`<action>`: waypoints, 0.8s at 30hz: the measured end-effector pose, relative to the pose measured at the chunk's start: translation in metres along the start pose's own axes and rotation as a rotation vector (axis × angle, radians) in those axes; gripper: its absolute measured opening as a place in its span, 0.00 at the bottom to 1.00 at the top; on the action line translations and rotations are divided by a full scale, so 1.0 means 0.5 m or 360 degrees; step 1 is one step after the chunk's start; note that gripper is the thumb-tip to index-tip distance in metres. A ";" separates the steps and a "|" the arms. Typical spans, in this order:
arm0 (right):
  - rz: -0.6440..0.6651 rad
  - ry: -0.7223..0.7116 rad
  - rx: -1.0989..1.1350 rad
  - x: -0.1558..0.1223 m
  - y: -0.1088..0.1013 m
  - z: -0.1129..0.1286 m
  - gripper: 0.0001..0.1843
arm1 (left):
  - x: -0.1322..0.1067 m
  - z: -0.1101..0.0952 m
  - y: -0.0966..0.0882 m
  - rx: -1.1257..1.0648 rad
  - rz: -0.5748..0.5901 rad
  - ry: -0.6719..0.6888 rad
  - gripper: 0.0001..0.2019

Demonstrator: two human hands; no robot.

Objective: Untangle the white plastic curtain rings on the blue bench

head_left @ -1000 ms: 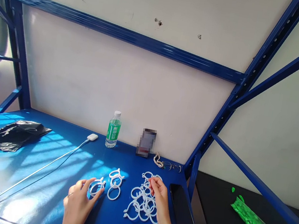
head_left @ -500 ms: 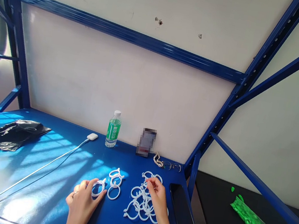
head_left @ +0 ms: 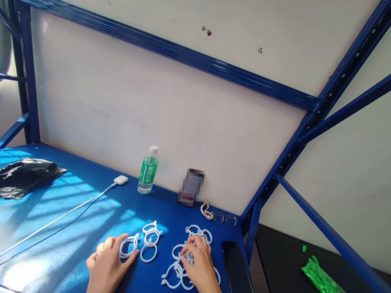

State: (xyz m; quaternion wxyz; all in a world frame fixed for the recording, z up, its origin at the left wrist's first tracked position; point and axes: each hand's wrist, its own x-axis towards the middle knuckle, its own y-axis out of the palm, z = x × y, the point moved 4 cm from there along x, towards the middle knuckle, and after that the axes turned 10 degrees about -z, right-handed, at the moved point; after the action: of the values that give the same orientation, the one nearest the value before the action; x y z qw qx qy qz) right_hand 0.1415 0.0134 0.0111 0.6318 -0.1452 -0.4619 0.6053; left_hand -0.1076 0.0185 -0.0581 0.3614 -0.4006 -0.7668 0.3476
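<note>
My left hand rests on the blue table, its thumb and fingers curled around a couple of stacked white curtain rings. Just right of it, more white curtain rings lie overlapping in a short column. Over a loose heap of the same rings reaches my right hand, palm down. Its thumb and bent fingers are apart among the rings, and I see no ring clearly gripped. The hand hides part of the heap.
A black phone lies right of the heap. Behind stand a water bottle and a blurred upright object, near glasses. A white cable and black plastic bag lie left. Blue frame bars rise on the right.
My right hand has shifted slightly left and lowered over the middle of the heap, its fingers spreading from a pinch. My left hand stays at its rings.
</note>
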 end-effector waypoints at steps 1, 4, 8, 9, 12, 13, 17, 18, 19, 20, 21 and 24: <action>0.0000 -0.0011 0.0012 0.001 0.000 0.000 0.08 | 0.000 -0.001 -0.001 -0.0004 -0.0003 -0.0007 0.22; -0.0035 -0.0052 0.0095 0.005 -0.003 0.004 0.08 | 0.000 -0.004 -0.011 -0.0043 -0.0092 -0.0027 0.24; -0.0120 -0.0062 0.0279 0.009 -0.012 0.009 0.08 | -0.004 -0.036 -0.036 -0.0300 -0.0316 0.0129 0.23; -0.0134 -0.0045 0.0328 0.009 -0.014 0.008 0.08 | -0.008 -0.051 -0.042 -0.0401 -0.0334 0.0190 0.22; -0.0145 0.0011 0.0443 0.009 -0.017 0.007 0.09 | -0.025 -0.114 -0.049 -0.0765 -0.0259 0.0397 0.20; -0.0141 0.0016 0.0476 0.009 -0.018 0.007 0.10 | -0.032 -0.139 -0.047 -0.0918 -0.0205 0.0480 0.19; -0.0130 -0.0054 0.0587 0.010 -0.025 0.017 0.10 | -0.050 -0.220 -0.020 -0.1311 0.0046 0.0617 0.21; -0.0135 -0.0077 0.0602 0.010 -0.027 0.020 0.10 | -0.051 -0.233 -0.011 -0.1380 0.0117 0.0614 0.22; -0.0145 -0.0099 0.0613 0.010 -0.029 0.022 0.10 | -0.051 -0.243 -0.002 -0.1437 0.0184 0.0610 0.22; -0.0157 -0.0119 0.0624 0.011 -0.032 0.024 0.10 | -0.050 -0.250 0.006 -0.1486 0.0233 0.0598 0.23; -0.0172 -0.0133 0.0637 0.011 -0.034 0.026 0.10 | -0.048 -0.253 0.011 -0.1525 0.0264 0.0582 0.22; -0.0207 -0.0134 0.0676 0.013 -0.039 0.028 0.10 | -0.041 -0.249 0.017 -0.1594 0.0284 0.0520 0.22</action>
State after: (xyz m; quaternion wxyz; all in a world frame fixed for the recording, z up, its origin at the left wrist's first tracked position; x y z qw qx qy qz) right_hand 0.1419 0.0098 0.0356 0.6661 0.0466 -0.3585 0.6524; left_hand 0.0079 0.0350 -0.0089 0.2097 -0.6367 -0.7355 -0.0986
